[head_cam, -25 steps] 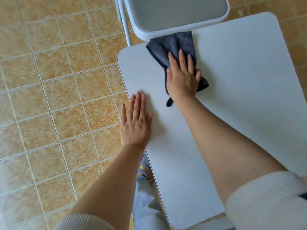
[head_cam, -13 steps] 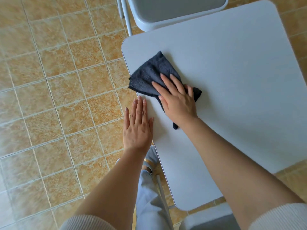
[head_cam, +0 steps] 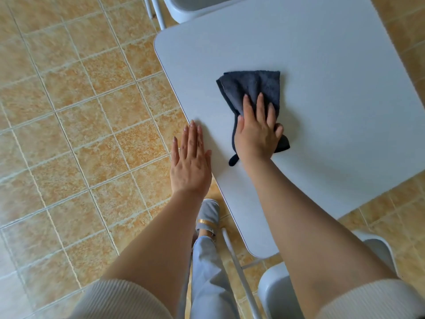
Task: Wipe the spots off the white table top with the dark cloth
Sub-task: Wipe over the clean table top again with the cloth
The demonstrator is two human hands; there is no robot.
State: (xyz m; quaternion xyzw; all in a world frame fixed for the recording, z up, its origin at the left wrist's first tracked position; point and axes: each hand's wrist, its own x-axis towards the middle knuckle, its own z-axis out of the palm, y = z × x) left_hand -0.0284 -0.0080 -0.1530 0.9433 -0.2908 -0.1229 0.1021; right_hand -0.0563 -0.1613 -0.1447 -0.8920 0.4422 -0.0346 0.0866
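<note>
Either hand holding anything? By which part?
Right hand presses dark cloth at its near end onto table top. Left hand rests on its edge, empty.

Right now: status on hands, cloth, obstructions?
Right hand flat, pressing dark cloth onto table top. Left hand flat at table's edge. No spots discernible near cloth.

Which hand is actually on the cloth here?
The right hand: its fingers lie pressed on the dark cloth. The left hand lies flat at the white table top's edge, off the cloth.

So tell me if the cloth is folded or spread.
Loosely folded: the cloth shows overlapping creased layers, bunched under the right hand.
</note>
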